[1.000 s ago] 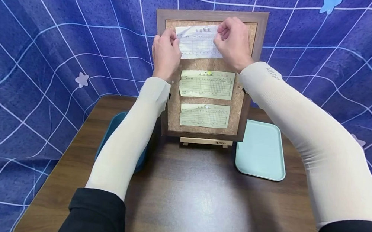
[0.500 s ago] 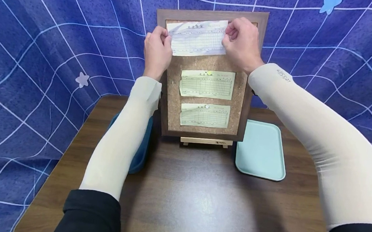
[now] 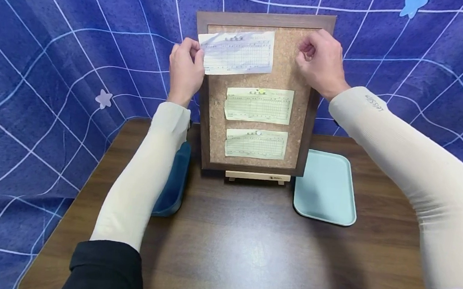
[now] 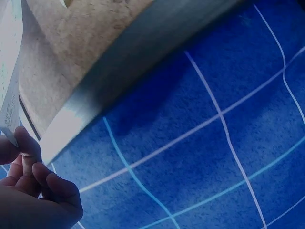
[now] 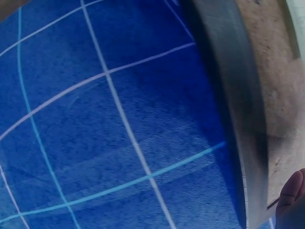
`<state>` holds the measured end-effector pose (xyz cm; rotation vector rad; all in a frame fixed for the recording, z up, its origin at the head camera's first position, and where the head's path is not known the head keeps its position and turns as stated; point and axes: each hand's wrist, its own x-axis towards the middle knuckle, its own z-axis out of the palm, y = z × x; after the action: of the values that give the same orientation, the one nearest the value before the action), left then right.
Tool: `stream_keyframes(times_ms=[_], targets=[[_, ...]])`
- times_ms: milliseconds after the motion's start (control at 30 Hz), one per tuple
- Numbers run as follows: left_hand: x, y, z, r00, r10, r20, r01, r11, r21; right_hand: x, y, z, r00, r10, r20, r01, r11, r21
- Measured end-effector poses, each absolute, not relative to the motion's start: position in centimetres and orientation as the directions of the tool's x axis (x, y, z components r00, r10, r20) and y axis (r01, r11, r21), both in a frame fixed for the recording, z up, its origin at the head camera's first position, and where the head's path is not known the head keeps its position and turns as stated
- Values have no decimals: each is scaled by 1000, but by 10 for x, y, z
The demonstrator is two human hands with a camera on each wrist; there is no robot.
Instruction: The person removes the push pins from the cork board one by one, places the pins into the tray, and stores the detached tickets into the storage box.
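A printed paper slip (image 3: pixel 238 54) lies over the upper part of a framed cork board (image 3: pixel 287 47), its left edge sticking out past the frame. My left hand (image 3: pixel 186 70) pinches that left edge between thumb and forefinger; the left wrist view also has the hand (image 4: pixel 35 186) gripping a corner. To the right of the slip, apart from it, is my right hand (image 3: pixel 323 60) in front of the board's right side. Its fingers are curled and I see nothing held, though the palm is hidden. Lower down, two greenish slips hang under a yellow pin (image 3: pixel 261 91) and a white pin (image 3: pixel 259 132).
The board stands on a small wooden easel (image 3: pixel 257 176) on a brown table (image 3: pixel 243 238). A pale blue tray (image 3: pixel 327 188) lies to the right. At the left, a dark blue bin (image 3: pixel 175 181) is partly behind my left forearm. A blue curtain (image 3: pixel 68 54) hangs behind.
The top slip and my left hand have shifted left. My right hand, earlier gripping the slip's right edge, has let go and moved right.
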<state>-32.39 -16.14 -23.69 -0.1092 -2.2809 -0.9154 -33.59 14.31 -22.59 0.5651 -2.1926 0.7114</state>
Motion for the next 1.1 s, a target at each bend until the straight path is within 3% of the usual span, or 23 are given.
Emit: stream_keyframes(times_ms=[600, 867, 1100], targets=[[-311, -200, -239, -710, -222, 669, 313, 751, 582, -318, 181, -254, -601, -226, 766, -616, 742, -264], [-301, -220, -240, -687, -253, 681, 300, 755, 583, -312, 195, -267, -621, -225, 751, -597, 757, -267], [-294, -233, -240, -686, -294, 665, 270, 746, 608, -309, 205, -274, -590, -235, 773, -614, 752, -240]])
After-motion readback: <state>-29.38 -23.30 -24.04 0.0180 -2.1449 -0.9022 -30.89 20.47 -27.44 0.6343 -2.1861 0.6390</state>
